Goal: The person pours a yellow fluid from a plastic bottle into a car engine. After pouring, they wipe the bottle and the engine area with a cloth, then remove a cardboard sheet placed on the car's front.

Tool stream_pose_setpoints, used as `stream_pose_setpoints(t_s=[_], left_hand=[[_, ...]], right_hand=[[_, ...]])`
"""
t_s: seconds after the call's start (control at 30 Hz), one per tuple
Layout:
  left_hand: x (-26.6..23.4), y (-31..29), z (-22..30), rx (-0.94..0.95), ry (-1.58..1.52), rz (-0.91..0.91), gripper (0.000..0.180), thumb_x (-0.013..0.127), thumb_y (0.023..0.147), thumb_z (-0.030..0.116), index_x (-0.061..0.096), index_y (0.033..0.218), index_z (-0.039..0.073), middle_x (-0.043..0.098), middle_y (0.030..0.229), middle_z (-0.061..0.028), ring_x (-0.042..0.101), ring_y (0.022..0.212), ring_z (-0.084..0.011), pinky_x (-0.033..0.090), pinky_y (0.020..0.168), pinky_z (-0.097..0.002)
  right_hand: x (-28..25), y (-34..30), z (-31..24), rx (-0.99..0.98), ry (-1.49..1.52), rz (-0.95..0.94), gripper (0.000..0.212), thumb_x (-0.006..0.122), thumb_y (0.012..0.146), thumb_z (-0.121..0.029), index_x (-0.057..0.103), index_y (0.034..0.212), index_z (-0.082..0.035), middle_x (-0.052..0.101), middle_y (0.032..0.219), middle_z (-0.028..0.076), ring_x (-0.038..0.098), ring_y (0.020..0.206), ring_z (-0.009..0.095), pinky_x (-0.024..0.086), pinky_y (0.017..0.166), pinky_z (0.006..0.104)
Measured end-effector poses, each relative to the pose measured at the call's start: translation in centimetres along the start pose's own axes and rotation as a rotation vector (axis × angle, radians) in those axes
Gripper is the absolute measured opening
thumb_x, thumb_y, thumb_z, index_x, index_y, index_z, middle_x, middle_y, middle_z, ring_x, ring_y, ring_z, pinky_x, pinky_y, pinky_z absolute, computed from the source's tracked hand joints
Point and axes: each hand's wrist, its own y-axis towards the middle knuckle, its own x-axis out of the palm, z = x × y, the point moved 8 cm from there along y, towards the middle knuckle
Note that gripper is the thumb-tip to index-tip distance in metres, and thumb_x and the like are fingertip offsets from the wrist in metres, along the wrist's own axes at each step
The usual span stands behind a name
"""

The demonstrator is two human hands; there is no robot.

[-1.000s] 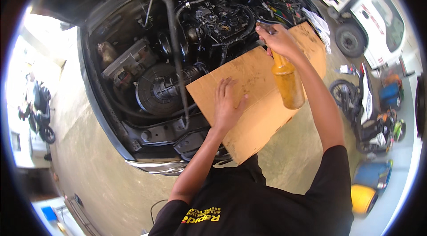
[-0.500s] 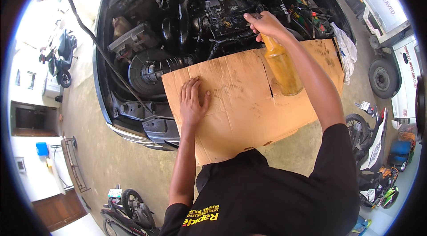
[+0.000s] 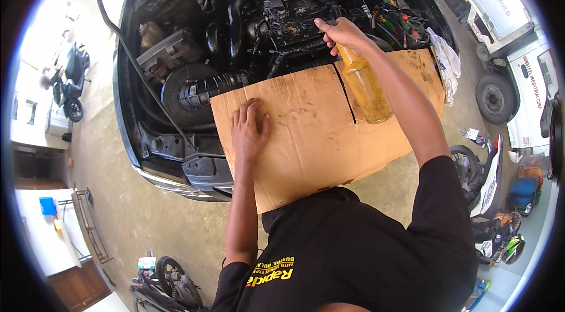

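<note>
My right hand (image 3: 347, 37) is closed around the neck of a clear bottle (image 3: 366, 89) of yellow-amber liquid. The bottle slants over the cardboard, its base toward me and its neck end at the edge of the engine (image 3: 297, 18). My fingers hide its mouth. Fingers slightly spread, my left hand (image 3: 249, 131) rests flat on the left part of a smudged brown cardboard sheet (image 3: 306, 153). That sheet lies across the front of the open engine bay, with a dark slit running beside the bottle.
A round black air cleaner housing (image 3: 187, 95) and a prop rod (image 3: 126, 53) are at the left of the bay. The battery (image 3: 393, 17) and a white cloth (image 3: 446, 68) lie right. Motorcycles (image 3: 170, 279) and a truck wheel (image 3: 495, 98) stand around.
The whole view has shifted slightly left. The liquid now looks more mottled, and more of the cardboard's slit shows beside the bottle. Both hands keep their holds.
</note>
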Motion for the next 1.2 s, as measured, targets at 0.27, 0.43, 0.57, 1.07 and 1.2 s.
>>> stream_pose_setpoints(t_s=[0.27, 0.43, 0.57, 1.07, 1.2], left_hand=[[0.5, -0.2, -1.2, -0.035, -0.012, -0.054, 0.041, 0.075, 0.098, 0.019, 0.065, 0.136, 0.007, 0.067, 0.143, -0.0103, 0.06, 0.135, -0.0343, 0.042, 0.12, -0.049], [0.6, -0.4, -1.1, -0.062, -0.011, -0.074, 0.043, 0.075, 0.098, 0.021, 0.064, 0.138, 0.008, 0.066, 0.144, -0.0094, 0.059, 0.137, -0.0329, 0.041, 0.121, -0.0494], [0.5, -0.3, -0.9, -0.061, -0.019, -0.063, 0.043, 0.075, 0.098, 0.02, 0.065, 0.137, 0.008, 0.066, 0.144, -0.0095, 0.059, 0.137, -0.0334, 0.042, 0.121, -0.0495], [0.1, -0.6, 1.3, -0.001, 0.075, 0.009, 0.037, 0.074, 0.098, 0.015, 0.068, 0.133, 0.007, 0.07, 0.143, -0.012, 0.064, 0.134, -0.0363, 0.047, 0.115, -0.0492], [0.2, -0.8, 1.5, 0.014, 0.07, 0.02, 0.034, 0.073, 0.098, 0.014, 0.07, 0.132, 0.008, 0.072, 0.14, -0.0137, 0.065, 0.132, -0.0372, 0.048, 0.114, -0.049]], right_hand=[[-0.5, 0.5, 1.1, 0.104, -0.014, 0.069, 0.069, 0.071, 0.103, -0.066, 0.063, 0.081, -0.001, 0.061, 0.069, 0.006, 0.062, 0.053, 0.018, 0.057, 0.052, 0.0349], [-1.8, 0.0, 1.1, 0.12, -0.063, 0.16, 0.071, 0.07, 0.103, -0.069, 0.061, 0.079, -0.003, 0.061, 0.069, 0.006, 0.061, 0.052, 0.017, 0.056, 0.051, 0.0338], [-1.8, 0.1, 1.3, 0.151, -0.022, 0.071, 0.07, 0.069, 0.104, -0.068, 0.062, 0.081, -0.003, 0.061, 0.07, 0.005, 0.06, 0.052, 0.017, 0.054, 0.051, 0.033], [-3.5, 0.9, 2.4, 0.006, 0.219, -0.07, 0.066, 0.066, 0.108, -0.063, 0.064, 0.088, 0.0, 0.061, 0.076, 0.006, 0.063, 0.059, 0.018, 0.058, 0.053, 0.0348], [-3.7, -0.3, 1.5, -0.022, 0.281, -0.059, 0.066, 0.067, 0.108, -0.061, 0.062, 0.083, 0.0, 0.061, 0.074, 0.007, 0.062, 0.056, 0.019, 0.057, 0.052, 0.0348]])
